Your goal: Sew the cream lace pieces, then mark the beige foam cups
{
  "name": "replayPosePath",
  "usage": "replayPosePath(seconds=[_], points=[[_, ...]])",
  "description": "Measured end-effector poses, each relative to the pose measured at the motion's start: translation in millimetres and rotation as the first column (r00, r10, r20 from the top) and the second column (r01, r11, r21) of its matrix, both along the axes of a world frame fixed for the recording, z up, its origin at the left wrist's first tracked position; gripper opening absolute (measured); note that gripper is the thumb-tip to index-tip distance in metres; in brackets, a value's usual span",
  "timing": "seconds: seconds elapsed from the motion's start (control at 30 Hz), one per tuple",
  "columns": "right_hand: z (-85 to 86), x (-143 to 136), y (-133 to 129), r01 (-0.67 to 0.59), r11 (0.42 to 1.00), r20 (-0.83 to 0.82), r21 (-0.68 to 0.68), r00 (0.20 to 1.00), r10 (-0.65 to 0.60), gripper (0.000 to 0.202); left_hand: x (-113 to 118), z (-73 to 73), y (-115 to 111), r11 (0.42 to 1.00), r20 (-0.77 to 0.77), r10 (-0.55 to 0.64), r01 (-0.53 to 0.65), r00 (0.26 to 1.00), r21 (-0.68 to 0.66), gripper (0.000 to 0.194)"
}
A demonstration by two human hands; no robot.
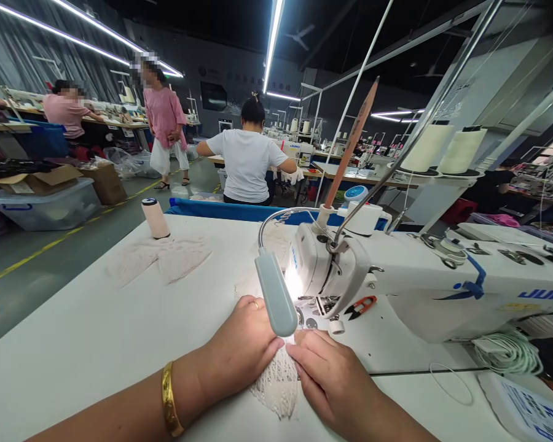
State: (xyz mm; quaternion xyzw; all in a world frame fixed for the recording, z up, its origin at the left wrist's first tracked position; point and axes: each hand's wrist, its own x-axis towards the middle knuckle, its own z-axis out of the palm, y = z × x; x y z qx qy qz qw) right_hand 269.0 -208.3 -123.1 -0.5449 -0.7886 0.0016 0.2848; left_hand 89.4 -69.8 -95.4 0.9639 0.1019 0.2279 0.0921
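Observation:
Both my hands are at the needle area of a white sewing machine. My left hand is closed, its thumb and fingers pinching a piece of cream lace fabric. From the other side my right hand pinches the same lace close to the presser foot. The lace hangs toward me between the two hands. A grey lamp head on a bendy neck hides the needle and part of my left fingers. Orange-handled thread snips lie on the machine bed, right of the needle.
A thread spool stands on the white table at the back left, beside flat lace pieces. Right of the machine arm lies a coil of pale cord. Thread cones stand behind. A co-worker in white sits ahead.

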Motion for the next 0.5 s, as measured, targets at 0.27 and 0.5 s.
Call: replayPosePath(seconds=[0.27,0.5], points=[[2.0,0.3,-1.8,0.003,0.999,-0.008,-0.043,1.000,-0.003,0.027,-1.2,2.0,0.6,0.999,-0.012,0.000,-0.001,1.000,-0.044,0.012],[2.2,-0.1,0.3,0.041,0.997,0.006,-0.065,0.999,-0.040,0.026,0.9,-3.9,6.6,1.000,-0.008,-0.006,0.006,1.000,-0.002,0.010]])
